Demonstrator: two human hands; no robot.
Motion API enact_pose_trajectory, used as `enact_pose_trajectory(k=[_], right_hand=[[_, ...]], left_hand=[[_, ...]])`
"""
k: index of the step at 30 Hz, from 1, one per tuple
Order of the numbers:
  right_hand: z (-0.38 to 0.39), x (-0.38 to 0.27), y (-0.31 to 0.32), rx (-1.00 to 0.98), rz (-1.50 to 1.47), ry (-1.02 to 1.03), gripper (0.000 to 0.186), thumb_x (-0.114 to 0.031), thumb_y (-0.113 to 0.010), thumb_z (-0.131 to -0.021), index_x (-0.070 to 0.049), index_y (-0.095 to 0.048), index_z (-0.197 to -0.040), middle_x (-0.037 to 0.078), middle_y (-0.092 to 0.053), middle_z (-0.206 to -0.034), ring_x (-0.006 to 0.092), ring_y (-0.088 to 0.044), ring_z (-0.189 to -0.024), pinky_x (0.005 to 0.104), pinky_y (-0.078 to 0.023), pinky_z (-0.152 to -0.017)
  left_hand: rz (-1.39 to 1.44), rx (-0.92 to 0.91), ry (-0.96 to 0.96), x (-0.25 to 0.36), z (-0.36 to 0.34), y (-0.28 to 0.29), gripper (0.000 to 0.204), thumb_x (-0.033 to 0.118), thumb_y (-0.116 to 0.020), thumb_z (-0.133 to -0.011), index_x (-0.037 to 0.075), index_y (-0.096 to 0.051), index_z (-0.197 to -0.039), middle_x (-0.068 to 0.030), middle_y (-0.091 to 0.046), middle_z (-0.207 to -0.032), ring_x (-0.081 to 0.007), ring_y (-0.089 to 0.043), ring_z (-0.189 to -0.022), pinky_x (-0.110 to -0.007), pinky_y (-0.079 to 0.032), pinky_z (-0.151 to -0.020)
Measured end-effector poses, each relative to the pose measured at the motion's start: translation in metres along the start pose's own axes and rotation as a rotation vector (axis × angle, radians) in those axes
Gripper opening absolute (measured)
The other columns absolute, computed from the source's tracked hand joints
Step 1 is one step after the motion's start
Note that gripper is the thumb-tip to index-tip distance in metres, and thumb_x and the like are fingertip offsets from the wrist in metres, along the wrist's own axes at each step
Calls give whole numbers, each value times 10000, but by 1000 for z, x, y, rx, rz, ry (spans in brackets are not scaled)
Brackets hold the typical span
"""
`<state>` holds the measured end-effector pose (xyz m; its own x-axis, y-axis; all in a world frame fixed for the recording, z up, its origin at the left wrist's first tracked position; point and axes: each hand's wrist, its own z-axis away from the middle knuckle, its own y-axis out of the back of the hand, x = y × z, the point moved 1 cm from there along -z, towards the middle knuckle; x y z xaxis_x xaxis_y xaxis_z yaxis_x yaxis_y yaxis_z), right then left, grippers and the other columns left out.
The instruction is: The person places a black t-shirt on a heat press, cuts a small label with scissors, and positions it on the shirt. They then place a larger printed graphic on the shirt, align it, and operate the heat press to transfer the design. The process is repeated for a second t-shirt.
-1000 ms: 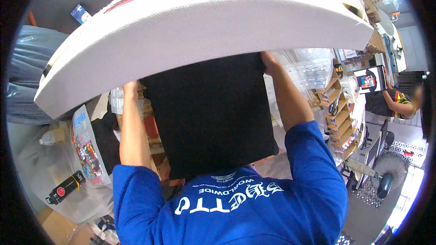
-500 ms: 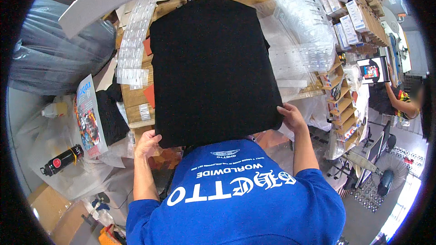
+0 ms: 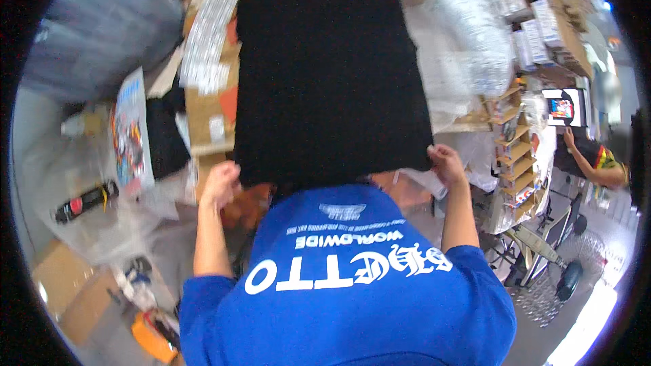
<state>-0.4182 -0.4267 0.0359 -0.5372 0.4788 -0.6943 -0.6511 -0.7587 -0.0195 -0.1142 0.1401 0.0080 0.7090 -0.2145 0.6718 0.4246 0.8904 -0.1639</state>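
Observation:
A black garment, apparently a T-shirt (image 3: 329, 81), lies spread out in front of me, stretched fairly flat. Its near edge hangs between my two hands. At the near left corner, my left hand (image 3: 222, 183) has its fingers closed on the cloth. My right hand (image 3: 447, 164) pinches the near right corner, a little higher in the view. The middle of the near edge sags slightly between them. Whatever supports the cloth is hidden beneath it.
On the left are a printed sheet (image 3: 132, 139), another black cloth (image 3: 166, 132) and a dark bottle (image 3: 87, 202). Clear plastic wrap (image 3: 471, 34) and stacked boxes (image 3: 542, 24) stand right, beside a cardboard rack (image 3: 515, 149). Another person's arm (image 3: 590, 163) holds a tablet (image 3: 566, 107).
The view has shifted, so the shirt and both hands sit higher in it. Both hands still grip the near corners, and the near edge now curves more between them.

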Motion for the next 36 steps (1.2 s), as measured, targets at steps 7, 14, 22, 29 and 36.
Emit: enact_pose_trajectory(k=[7, 14, 22, 29, 36], right_hand=[[-4, 29, -3, -64, -238, 53, 163, -127, -618, -1054, -3, -683, -1136, 70, -751, -1029, 166, -715, -904, 312, -564, -815], [6, 27, -11, 79, -154, -6, 297, -234, -680, -1024, -20, -698, -1228, 41, -739, -969, 125, -661, -769, 291, -518, -659], [2, 38, -14, -2, -282, 71, 229, -223, -686, -1023, -42, -716, -1159, 37, -725, -919, 145, -671, -851, 266, -503, -745], [-37, -50, -51, 514, 836, 530, 215, -219, -763, -916, -6, -750, -947, 156, -739, -889, 340, -685, -816, 462, -532, -771], [-163, -223, -293, 424, 1163, 1319, 401, -240, -660, -937, -77, -648, -1304, 172, -615, -1365, 379, -528, -1328, 554, -377, -1151]], left_hand=[[371, -268, -3, -20, -7, 9, 230, 225, -725, -991, 92, -684, -1173, 7, -743, -1102, -148, -702, -981, -351, -554, -826], [322, -283, -15, -26, -11, 12, 450, 189, -656, -1011, -14, -560, -1401, -125, -657, -1353, -265, -645, -1221, -450, -514, -1060], [120, -245, 23, -47, -35, 30, 191, 176, -704, -991, 90, -706, -1161, -46, -747, -1040, -144, -713, -892, -329, -602, -808], [-981, 441, -502, 85, -68, -13, 229, 78, -670, -953, -35, -727, -1144, -180, -768, -996, -275, -744, -952, -400, -577, -839], [-1235, 444, -1341, 259, -215, -249, 310, 163, -594, -968, 71, -677, -1252, -130, -636, -1350, -362, -546, -1304, -548, -392, -1132]])
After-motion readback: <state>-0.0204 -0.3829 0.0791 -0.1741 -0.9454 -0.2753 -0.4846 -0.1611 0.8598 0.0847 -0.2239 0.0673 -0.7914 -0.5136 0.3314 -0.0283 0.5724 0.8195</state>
